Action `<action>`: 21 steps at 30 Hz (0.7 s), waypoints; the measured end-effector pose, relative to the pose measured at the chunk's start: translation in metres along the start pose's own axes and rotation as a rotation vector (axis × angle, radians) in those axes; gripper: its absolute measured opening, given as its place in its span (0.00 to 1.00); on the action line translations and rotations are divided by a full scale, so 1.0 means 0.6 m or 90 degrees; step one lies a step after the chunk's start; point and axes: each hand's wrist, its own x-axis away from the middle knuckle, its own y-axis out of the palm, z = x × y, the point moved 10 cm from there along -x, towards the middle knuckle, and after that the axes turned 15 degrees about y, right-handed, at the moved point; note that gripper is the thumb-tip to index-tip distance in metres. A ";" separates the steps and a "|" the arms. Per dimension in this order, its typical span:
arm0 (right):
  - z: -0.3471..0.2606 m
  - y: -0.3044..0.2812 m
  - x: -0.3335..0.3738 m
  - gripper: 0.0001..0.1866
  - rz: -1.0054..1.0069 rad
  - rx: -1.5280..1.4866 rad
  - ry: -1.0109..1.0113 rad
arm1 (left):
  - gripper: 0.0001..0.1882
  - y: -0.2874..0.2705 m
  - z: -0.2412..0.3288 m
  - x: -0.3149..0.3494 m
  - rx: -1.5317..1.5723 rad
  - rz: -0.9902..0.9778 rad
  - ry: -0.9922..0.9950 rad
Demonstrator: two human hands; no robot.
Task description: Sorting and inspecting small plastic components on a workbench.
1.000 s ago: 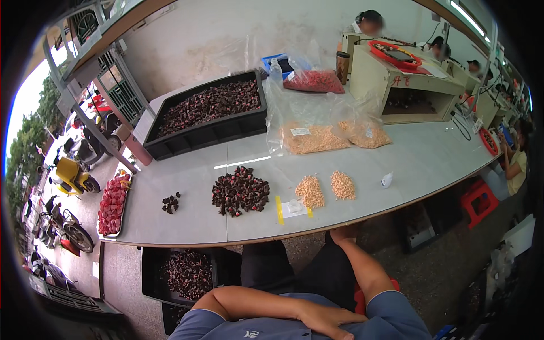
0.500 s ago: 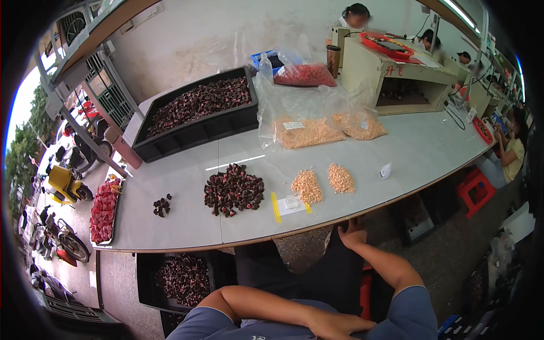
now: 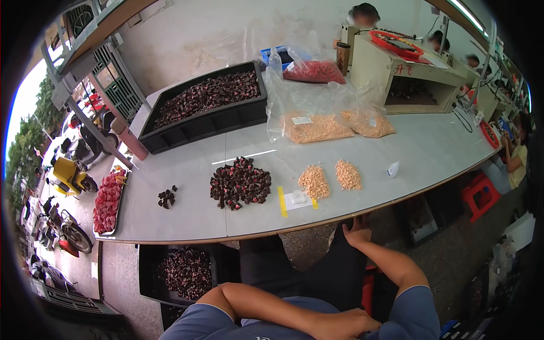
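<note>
— Blue short sleeves (image 3: pixel 416 306) frame two bare forearms. How are the hands placed?

— Well apart. The left hand (image 3: pixel 347 324) lies across the front of the body, loosely curled, close to the right sleeve. Its fingers are partly hidden, so I cannot tell whether it grips anything.

— And the right hand?

— The right hand (image 3: pixel 357 232) is by the dark-trousered knee (image 3: pixel 343 258), thumb and fingers spread, just below the front edge of the grey-topped bench (image 3: pixel 170 224). Whether the fingertips touch that edge, I cannot tell.

— What lies nearest, up on the bench?

— Two small heaps of pale orange granules, a right heap (image 3: pixel 348 174) and a left heap (image 3: pixel 315 182). Just in front of the left heap, a small clear container (image 3: pixel 297 196) sits on a white card (image 3: pixel 305 204) with yellow tape (image 3: pixel 283 203) at either end.

— Farther left?

— One broad mound of dark brown and pink chunks (image 3: pixel 241 184), then a little cluster of dark chunks (image 3: pixel 166 198).

— Behind those?

— Clear plastic bags of pale orange granules (image 3: pixel 320 130), beside a deep black plastic tray (image 3: pixel 221 120) full of dark chunks.
</note>
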 end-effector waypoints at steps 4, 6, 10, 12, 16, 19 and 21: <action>0.006 0.022 -0.013 0.45 0.038 -0.022 -0.028 | 0.26 0.113 -0.076 -0.016 0.515 -0.088 -0.097; 0.002 0.018 -0.012 0.44 0.008 -0.009 -0.006 | 0.27 0.174 -0.074 -0.005 0.618 -0.301 -0.095; -0.003 0.009 -0.005 0.43 0.025 -0.030 -0.011 | 0.32 0.086 -0.038 -0.018 0.526 -0.002 -0.081; 0.000 0.008 -0.009 0.43 0.034 -0.030 -0.027 | 0.33 0.069 -0.042 -0.007 0.427 0.016 -0.069; -0.002 0.007 -0.008 0.43 0.041 -0.031 -0.033 | 0.35 0.043 -0.041 0.002 0.221 -0.042 -0.165; 0.000 0.010 -0.007 0.43 0.004 -0.005 -0.003 | 0.35 0.094 -0.073 0.001 0.367 -0.067 -0.193; 0.004 0.020 -0.015 0.42 0.011 -0.022 -0.021 | 0.35 0.141 -0.102 0.001 0.514 -0.097 -0.220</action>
